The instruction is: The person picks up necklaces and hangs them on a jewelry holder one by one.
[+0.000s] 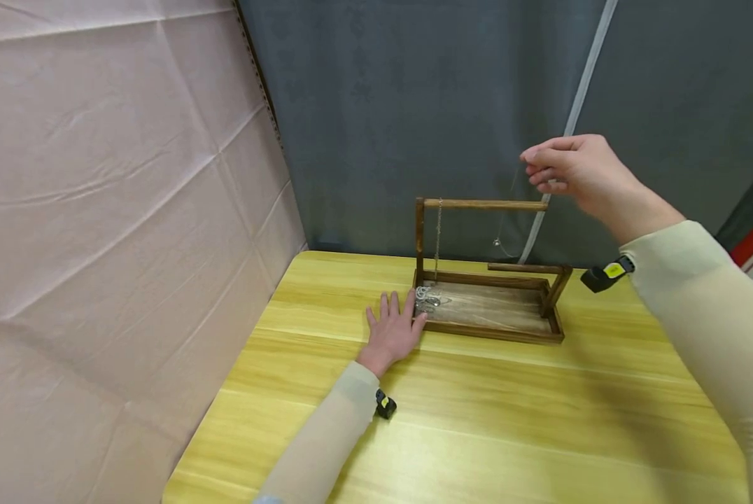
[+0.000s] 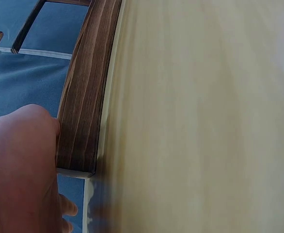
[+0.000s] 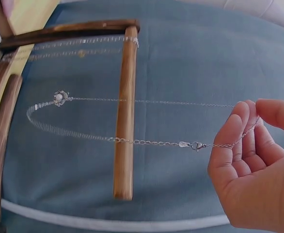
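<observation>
Here we pinch a thin necklace [image 3: 132,141] in our right hand [image 1: 578,175], high beside the wooden stand's [image 1: 483,205] bar so it dangles free, while our flat, relaxed left hand [image 1: 394,332] steadies the base on the tabletop [image 1: 477,420].

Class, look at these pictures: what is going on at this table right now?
A person is working at a wooden jewellery stand on a yellow table. The right hand pinches a thin silver necklace and holds it up by the free end of the stand's top bar. The left hand rests flat on the table against the stand's base. Another chain hangs from the bar.
</observation>
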